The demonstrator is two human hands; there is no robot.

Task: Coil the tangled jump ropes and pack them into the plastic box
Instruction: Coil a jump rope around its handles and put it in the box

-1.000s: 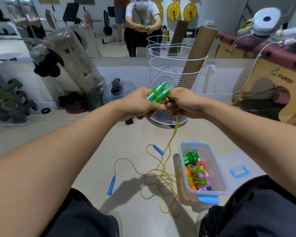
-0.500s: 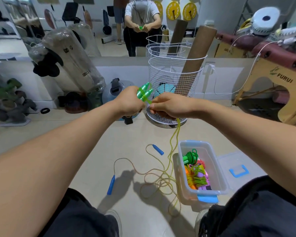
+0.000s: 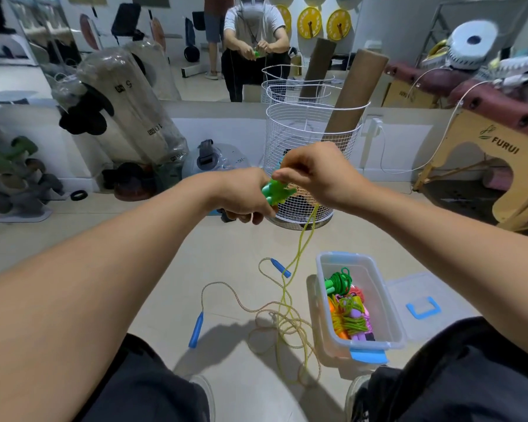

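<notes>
Since half a second earlier, my right hand [image 3: 317, 175] had lifted clear above the green handles [image 3: 276, 192] and swung a turn of cord over them, while my left hand [image 3: 244, 200] had dropped a little and tipped the handles toward the floor. Largest in front of me stood the white wire basket [image 3: 290, 138] with a cardboard tube [image 3: 352, 95] leaning in it, against the far wall behind my hands. Below it, on the floor [image 3: 226, 248] near my right knee, sat the clear plastic box [image 3: 381, 309], open, with several coiled ropes already bundled inside, and its lid [image 3: 433, 296] lay just beside it on the right. Left of the box a second rope with blue handles [image 3: 195, 330] sprawled in loose loops, tangled with the slack of mine. My left hand gripped the two green handles together, fingers curled round them, their long axis slanting up and to the right toward my other hand. My right hand pinched the yellow-green cord [image 3: 299, 254] just above the handle tops, fingers closed on it. From that pinch the cord fell almost straight down and a little left to the heap on the floor [image 3: 287, 327], so all the unwound length lay below and nearer my right hand. I judged that the winding was in its early turns, with most of the cord not yet wrapped, and that the next turn depended on my right hand drawing slack up from below without dragging the blue-handled rope along.
</notes>
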